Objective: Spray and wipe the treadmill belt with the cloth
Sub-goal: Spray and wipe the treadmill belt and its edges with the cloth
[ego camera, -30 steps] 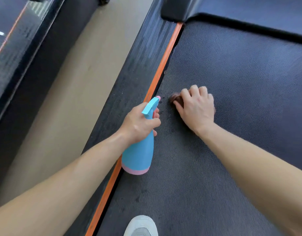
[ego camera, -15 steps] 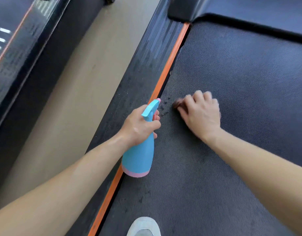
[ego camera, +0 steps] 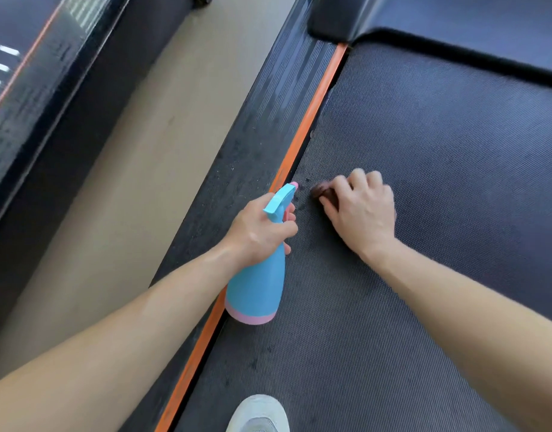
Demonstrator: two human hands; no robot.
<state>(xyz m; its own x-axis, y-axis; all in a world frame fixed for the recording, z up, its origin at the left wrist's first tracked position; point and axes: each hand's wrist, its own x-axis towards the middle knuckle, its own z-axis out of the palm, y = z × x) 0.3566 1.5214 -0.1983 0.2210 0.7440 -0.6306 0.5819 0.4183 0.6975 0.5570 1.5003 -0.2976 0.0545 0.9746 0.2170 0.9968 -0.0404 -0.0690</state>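
Mid-wipe: right hand [ego camera: 363, 215] pressing brown cloth [ego camera: 321, 192] onto belt [ego camera: 440, 169], near orange strip [ego camera: 312, 120]. Left hand [ego camera: 259, 229] clasping spray bottle [ego camera: 256, 288], nozzle over dark droplets. Next, probably: sweep cloth left through droplets, then spray farther up.

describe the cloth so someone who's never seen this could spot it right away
Find the dark treadmill belt and follow its orange edge strip down to the two hands. The cloth is the small brown wad poking out from under the right hand, beside the blue spray bottle; nothing else there is brown.

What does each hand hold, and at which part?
The left hand grips the spray bottle at its neck, under the trigger. The right hand presses the mostly hidden cloth onto the belt.
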